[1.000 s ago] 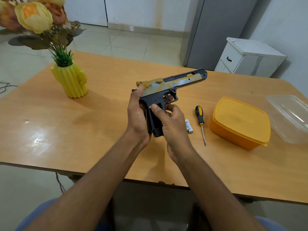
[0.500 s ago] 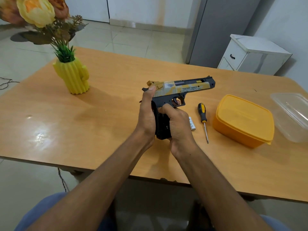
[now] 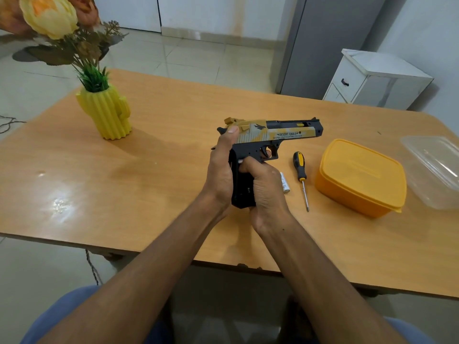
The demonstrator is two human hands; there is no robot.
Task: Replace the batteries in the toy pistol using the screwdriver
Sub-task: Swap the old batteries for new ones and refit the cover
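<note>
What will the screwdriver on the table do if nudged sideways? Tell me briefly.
The screwdriver lies flat beside the battery. Its rounded handle and thin shaft suggest it would probably roll, perhaps pivoting around the fatter handle. It looks stiff and light, so a nudge should shift it easily on the glossy table.

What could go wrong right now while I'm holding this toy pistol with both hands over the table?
The loose battery lies on the table just beside your right hand; a nudge could roll it away. The screwdriver is out of your grip, so you must free a hand while the toy pistol is held up, and it could slip from your left hand.
</note>
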